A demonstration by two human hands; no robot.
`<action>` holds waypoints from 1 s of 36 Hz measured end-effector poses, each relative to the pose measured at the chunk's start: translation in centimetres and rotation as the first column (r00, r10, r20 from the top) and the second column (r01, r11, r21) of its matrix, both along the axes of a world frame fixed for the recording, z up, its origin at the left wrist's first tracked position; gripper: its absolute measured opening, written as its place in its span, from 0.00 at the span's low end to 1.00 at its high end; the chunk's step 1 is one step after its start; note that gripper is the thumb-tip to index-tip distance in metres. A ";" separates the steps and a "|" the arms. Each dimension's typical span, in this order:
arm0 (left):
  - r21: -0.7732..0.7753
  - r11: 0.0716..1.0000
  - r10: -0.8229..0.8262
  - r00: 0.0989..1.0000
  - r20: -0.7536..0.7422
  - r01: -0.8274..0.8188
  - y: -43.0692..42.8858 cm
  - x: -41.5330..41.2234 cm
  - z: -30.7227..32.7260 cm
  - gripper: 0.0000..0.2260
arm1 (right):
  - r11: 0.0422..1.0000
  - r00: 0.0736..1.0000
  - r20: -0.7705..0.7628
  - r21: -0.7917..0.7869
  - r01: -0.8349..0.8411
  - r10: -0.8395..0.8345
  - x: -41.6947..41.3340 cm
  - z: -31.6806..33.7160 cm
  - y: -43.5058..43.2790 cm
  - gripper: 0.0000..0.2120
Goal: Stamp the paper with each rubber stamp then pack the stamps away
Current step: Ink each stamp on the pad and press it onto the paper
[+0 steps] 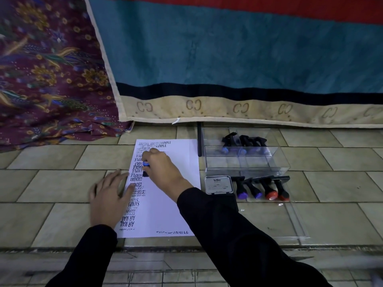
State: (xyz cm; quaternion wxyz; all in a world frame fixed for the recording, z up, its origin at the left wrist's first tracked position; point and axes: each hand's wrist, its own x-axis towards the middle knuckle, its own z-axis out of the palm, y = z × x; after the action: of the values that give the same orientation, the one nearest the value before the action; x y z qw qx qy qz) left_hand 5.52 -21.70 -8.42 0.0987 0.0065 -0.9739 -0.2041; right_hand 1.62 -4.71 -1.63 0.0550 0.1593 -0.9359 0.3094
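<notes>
Biggest risk imo: the stamp point(146, 169) rocks or skids on the lift and smears, or it lands on the prints crowding the left edge of the paper point(172, 204). The right hand point(160, 169) has its fingers curled tight round the stamp, base down on the sheet. The left hand point(109, 197) lies flat with straight fingers, pinning that left edge to the floor.
</notes>
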 end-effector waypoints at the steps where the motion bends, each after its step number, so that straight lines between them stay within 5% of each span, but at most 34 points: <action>1: 0.004 1.000 0.001 1.000 0.001 -0.001 0.0 -0.1 0.0 0.23 | 1.000 1.000 0.005 -0.002 -0.001 0.001 0.2 -0.1 0.0 0.02; 8: 0.013 1.000 -0.007 1.000 -0.012 0.007 -0.2 -0.2 -0.2 0.21 | 0.914 0.963 -0.055 -0.334 0.231 -0.264 1.8 1.2 4.2 0.06; 12: 0.007 1.000 -0.005 1.000 -0.029 0.006 -0.2 -0.1 -0.1 0.21 | 0.845 0.913 -0.021 -0.388 0.368 -0.408 3.0 3.3 8.9 0.09; 25: 0.013 1.000 -0.009 1.000 -0.026 0.010 -0.1 -0.1 -0.1 0.22 | 0.835 0.830 0.160 -0.053 0.548 -0.535 9.5 4.0 20.8 0.14; 36: -0.002 1.000 -0.006 1.000 -0.028 0.006 -0.2 -0.2 -0.3 0.21 | 0.787 0.764 0.239 0.005 0.617 -0.600 12.4 1.6 23.0 0.12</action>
State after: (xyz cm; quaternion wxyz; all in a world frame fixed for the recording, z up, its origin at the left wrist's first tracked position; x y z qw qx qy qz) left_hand 5.36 -21.87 -8.73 0.1116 0.0005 -0.9726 -0.2037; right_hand 13.99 18.26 0.00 0.0504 -0.1913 -0.9247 0.3252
